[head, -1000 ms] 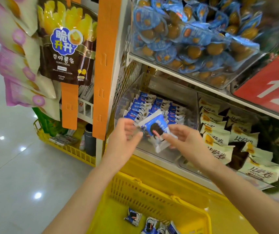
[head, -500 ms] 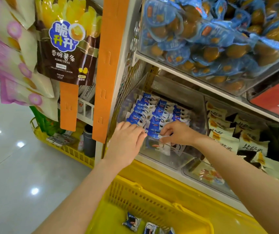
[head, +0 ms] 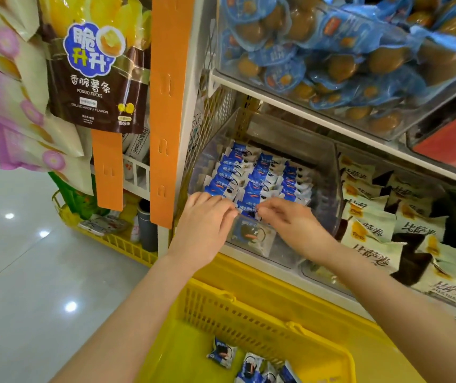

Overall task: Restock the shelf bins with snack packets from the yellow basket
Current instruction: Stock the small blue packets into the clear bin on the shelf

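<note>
R hand (head: pixel 290 225) in pinch on blue packet (head: pixel 249 233) at clear bin (head: pixel 327 172) front; L hand (head: pixel 204 225) alongside, grip unclear.

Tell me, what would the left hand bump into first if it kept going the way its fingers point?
Most likely the front blue packets in the clear bin, just past the left hand. The right hand sits close beyond them, though depth is hard to judge.
</note>
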`<action>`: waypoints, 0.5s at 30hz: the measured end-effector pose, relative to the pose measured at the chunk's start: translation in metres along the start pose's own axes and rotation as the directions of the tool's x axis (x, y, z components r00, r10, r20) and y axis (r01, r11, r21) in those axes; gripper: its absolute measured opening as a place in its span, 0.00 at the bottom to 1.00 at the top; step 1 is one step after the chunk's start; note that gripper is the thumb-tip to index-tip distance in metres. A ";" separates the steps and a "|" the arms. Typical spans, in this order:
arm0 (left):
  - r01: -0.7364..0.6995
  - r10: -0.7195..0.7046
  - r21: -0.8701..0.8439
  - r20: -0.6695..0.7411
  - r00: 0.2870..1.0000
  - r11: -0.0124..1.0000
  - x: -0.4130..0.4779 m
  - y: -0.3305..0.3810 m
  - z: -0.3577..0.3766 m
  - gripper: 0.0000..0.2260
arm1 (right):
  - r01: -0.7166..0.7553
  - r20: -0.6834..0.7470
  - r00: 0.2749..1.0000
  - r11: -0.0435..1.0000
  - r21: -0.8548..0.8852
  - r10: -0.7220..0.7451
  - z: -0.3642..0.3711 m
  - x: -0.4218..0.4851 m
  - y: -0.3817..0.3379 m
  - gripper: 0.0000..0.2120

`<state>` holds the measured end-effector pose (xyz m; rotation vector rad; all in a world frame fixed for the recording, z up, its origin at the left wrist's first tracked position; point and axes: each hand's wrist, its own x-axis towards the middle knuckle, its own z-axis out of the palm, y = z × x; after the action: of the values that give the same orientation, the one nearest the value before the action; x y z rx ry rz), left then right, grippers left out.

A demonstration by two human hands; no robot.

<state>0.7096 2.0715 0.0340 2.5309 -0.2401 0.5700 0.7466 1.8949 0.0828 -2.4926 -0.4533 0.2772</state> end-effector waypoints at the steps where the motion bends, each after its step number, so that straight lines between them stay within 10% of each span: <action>1: 0.011 -0.011 -0.006 -0.002 1.000 1.000 0.000 0.002 -0.001 0.11 | 0.053 -0.024 0.998 0.998 -0.023 -0.053 0.006 -0.014 -0.001 0.13; 9: 0.034 -0.061 -0.146 -0.182 0.981 0.989 -0.053 0.023 0.012 0.10 | 0.360 -0.280 0.855 0.888 -0.287 -0.437 0.063 -0.085 0.036 0.15; 15: 0.367 -0.360 -0.072 0.100 0.928 0.927 -0.141 -0.030 0.062 0.09 | 0.201 -0.096 0.967 0.942 -0.269 -0.234 0.145 -0.114 0.115 0.10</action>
<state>0.6132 2.0710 -0.0899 2.4304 0.1717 0.2974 0.6290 1.8369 -0.0905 -2.6595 -0.7479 -0.0326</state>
